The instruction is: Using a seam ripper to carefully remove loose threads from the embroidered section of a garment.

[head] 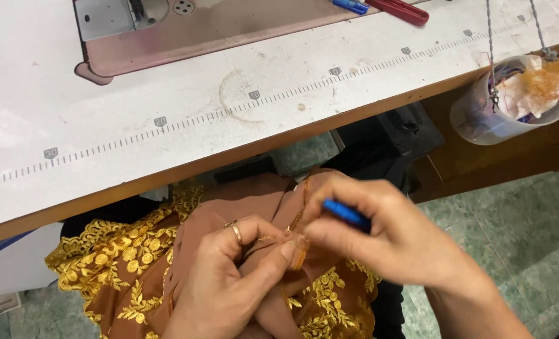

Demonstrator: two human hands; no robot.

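Observation:
A brown garment [242, 204] with gold embroidered lace [125, 254] lies bunched in my lap below the table edge. My left hand [226, 285], a ring on one finger, pinches a fold of the brown cloth between thumb and fingers. My right hand [386, 238] holds a small blue tool [345, 213] with its tip against the seam at the pinched fold. The two hands touch over the cloth. The tool's tip is hidden by my fingers.
A white sewing table [355, 94] with a printed ruler scale runs across the top, with the sewing machine base [166, 31] at the back. A red-handled tool [399, 10] lies far right. A clear plastic cup [509, 100] of thread scraps hangs at the table's right edge. Green floor tiles lie below.

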